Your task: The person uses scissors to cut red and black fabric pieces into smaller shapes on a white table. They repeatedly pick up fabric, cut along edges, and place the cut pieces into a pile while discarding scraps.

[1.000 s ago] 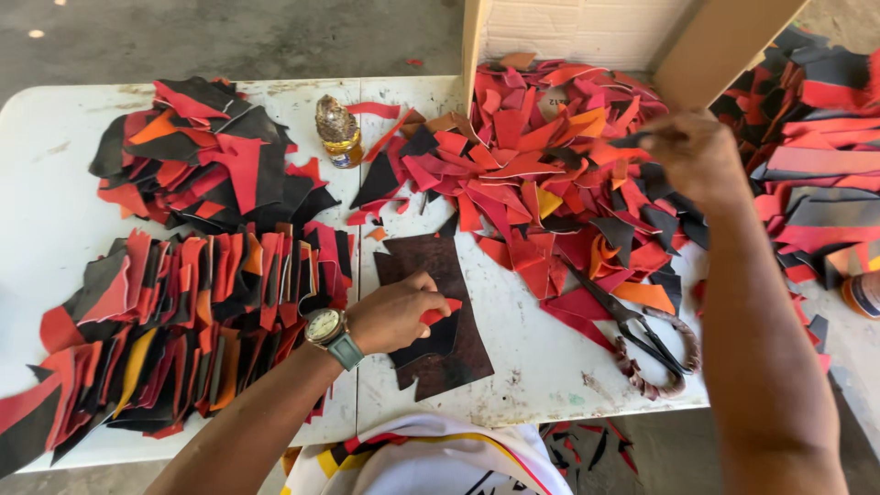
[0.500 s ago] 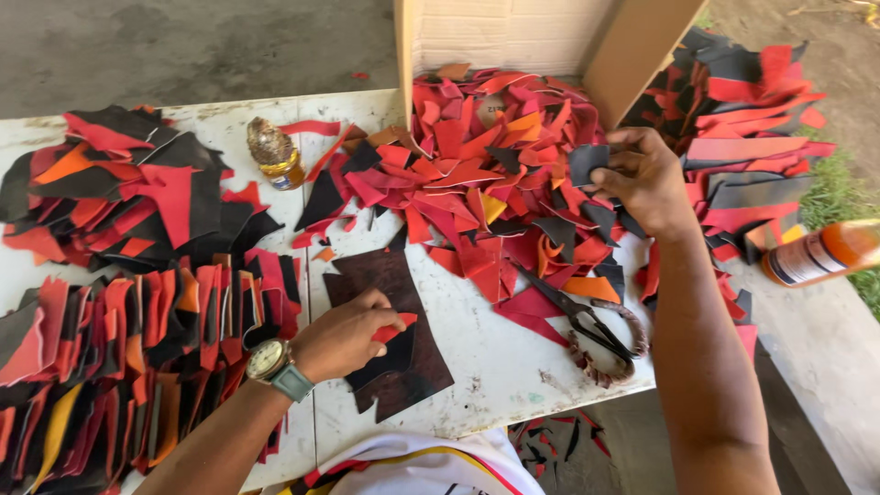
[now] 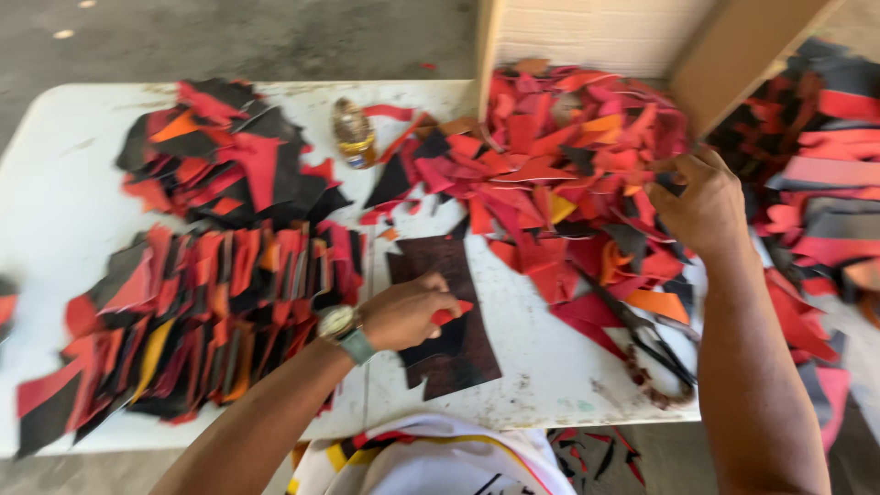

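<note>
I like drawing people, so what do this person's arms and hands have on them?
Both arms are bare, with no sleeves or gloves. The left hand has a wristwatch with a round pale face and a greenish band. The right hand wears nothing visible.

Dark brown sheet (image 3: 446, 316): flat on the white table (image 3: 64, 202), rectangular with a ragged near edge, long side running away from the table's near edge, lying near that edge at mid-width. Small red scrap (image 3: 453, 313): resting on the sheet's middle. Mixed pile of red, orange and black scraps (image 3: 559, 174): heaped loosely toward the table's far edge, overlapping, some pieces blurred.
</note>
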Tool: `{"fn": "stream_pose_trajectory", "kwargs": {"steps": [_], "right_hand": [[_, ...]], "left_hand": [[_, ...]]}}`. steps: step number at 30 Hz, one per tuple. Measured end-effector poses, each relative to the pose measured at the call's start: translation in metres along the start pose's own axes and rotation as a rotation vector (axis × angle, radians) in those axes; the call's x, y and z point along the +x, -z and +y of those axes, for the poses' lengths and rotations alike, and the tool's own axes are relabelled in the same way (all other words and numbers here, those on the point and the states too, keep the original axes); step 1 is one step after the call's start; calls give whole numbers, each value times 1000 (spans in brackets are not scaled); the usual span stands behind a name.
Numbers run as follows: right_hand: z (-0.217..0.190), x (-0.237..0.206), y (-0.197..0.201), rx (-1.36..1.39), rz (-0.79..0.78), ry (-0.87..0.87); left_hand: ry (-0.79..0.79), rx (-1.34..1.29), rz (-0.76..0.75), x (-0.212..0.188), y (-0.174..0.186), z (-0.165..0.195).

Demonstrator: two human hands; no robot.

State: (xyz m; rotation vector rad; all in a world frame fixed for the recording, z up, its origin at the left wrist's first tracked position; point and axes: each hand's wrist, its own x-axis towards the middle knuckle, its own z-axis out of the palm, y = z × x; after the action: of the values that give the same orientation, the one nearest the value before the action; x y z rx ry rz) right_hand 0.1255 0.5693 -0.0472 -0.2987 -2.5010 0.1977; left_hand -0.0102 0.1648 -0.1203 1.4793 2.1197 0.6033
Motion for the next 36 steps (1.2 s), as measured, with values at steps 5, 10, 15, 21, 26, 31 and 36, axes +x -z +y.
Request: {"fn": "stream_pose_trajectory", "kwargs": {"steps": [5, 10, 15, 21, 26, 31, 36], "right_hand": [[-131, 43, -88, 312, 1, 281], [-248, 71, -159, 272, -113, 534], [-305, 87, -183, -4, -375, 589], [-287, 106, -166, -180, -395, 540], [-189, 58, -78, 634, -577, -89], [-139, -19, -60, 766, -1187, -434], [-144, -35, -88, 568, -1265, -333]], "left_hand": [[-42, 56, 21, 2, -8, -10], [-95, 55, 59, 1, -15, -19], [-164, 70, 116, 0, -15, -26], [-99, 31, 109, 0, -21, -32], [-104, 46, 84, 2, -22, -34], [-114, 74, 95, -1, -18, -19], [-30, 80, 51, 1, -12, -8]]}}
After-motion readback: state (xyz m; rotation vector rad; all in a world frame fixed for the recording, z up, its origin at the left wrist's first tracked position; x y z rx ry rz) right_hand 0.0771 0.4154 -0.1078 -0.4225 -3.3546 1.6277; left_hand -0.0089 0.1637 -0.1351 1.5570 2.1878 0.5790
